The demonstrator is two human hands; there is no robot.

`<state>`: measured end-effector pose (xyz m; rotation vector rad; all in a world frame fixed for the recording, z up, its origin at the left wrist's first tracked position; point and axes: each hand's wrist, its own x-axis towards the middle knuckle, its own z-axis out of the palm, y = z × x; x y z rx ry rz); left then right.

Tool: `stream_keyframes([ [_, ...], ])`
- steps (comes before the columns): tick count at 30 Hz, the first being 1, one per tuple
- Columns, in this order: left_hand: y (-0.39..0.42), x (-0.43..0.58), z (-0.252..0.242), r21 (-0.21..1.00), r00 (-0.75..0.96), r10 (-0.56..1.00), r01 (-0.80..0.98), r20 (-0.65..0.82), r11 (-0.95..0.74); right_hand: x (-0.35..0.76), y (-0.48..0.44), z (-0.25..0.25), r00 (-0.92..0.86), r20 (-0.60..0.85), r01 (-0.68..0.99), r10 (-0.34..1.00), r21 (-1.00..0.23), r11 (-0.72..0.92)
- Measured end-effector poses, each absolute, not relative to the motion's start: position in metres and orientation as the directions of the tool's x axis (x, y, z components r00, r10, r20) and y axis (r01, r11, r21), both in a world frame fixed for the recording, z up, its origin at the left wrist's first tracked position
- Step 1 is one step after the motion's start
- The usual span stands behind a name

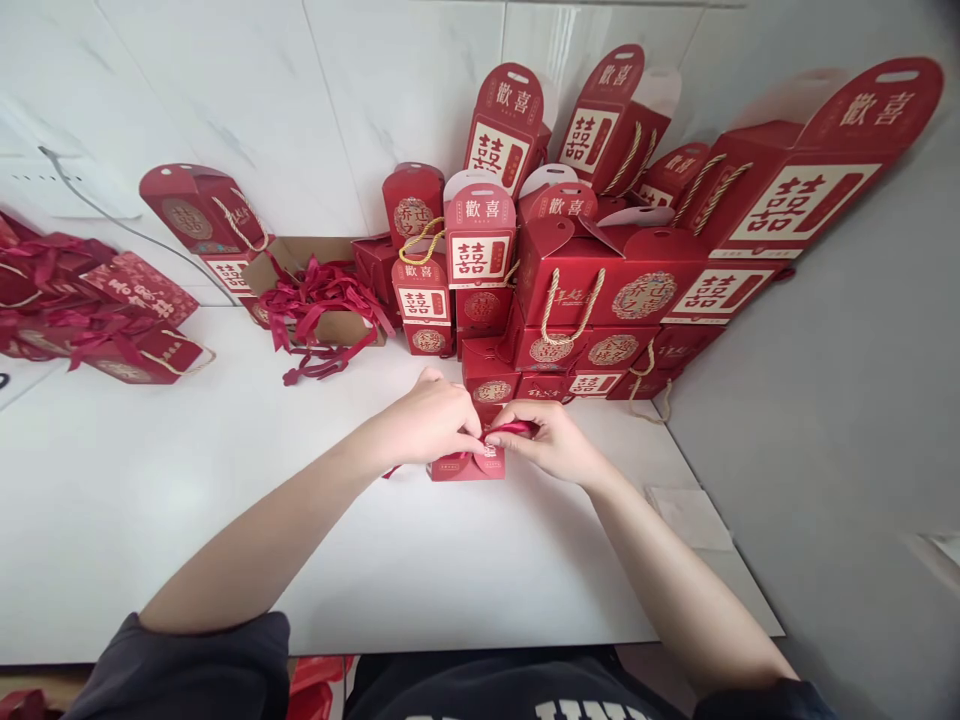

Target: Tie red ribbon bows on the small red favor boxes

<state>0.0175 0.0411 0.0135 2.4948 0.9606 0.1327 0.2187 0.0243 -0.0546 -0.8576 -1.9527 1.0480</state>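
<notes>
On the white table in front of me sits a small red gift box (469, 468), its lower edge toward me. Above its top both my hands meet, pinching a dark red ribbon (517, 428). My left hand (442, 415) comes in from the left with its fingers closed at the ribbon. From the right, my right hand (547, 440) grips the ribbon between thumb and fingers, and a loop of it shows there. One ribbon tail (391, 472) lies out to the left of the box. My hands cover much of the box top and the middle of the ribbon.
Stacked red gift boxes (592, 290) with rope handles fill the table's back right, against the wall. An open cardboard box (337, 328) holds loose red ribbons (322, 300). Beribboned boxes (139, 350) stand far left. A white sheet (690, 518) lies right.
</notes>
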Motion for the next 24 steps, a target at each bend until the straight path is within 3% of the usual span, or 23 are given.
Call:
stream_keyframes([
  [4, 0.053, 0.008, 0.005, 0.612, 0.787, 0.597, 0.551, -0.154, -0.568, 0.218, 0.024, -0.057, -0.424, 0.426, 0.187, 0.799, -0.822, 0.537],
  [8, 0.07, -0.006, -0.02, 0.833, 0.822, 0.521, 0.443, -0.23, -0.332, 0.215, 0.014, -0.067, -0.44, 0.471, 0.191, 0.764, -0.783, 0.592],
  [12, 0.077, -0.012, -0.04, 0.901, 0.784, 0.572, 0.4, -0.242, -0.168, 0.213, 0.001, -0.078, -0.516, 0.522, 0.273, 0.679, -0.651, 0.708],
  [17, 0.069, -0.011, -0.044, 0.893, 0.775, 0.599, 0.397, -0.203, -0.211, 0.213, -0.008, -0.076, -0.582, 0.499, 0.346, 0.643, -0.563, 0.75],
  [24, 0.027, -0.008, -0.041, 0.624, 0.719, 0.693, 0.519, 0.05, -0.584, 0.207, 0.004, -0.07, -0.493, 0.452, 0.252, 0.743, -0.743, 0.619],
])
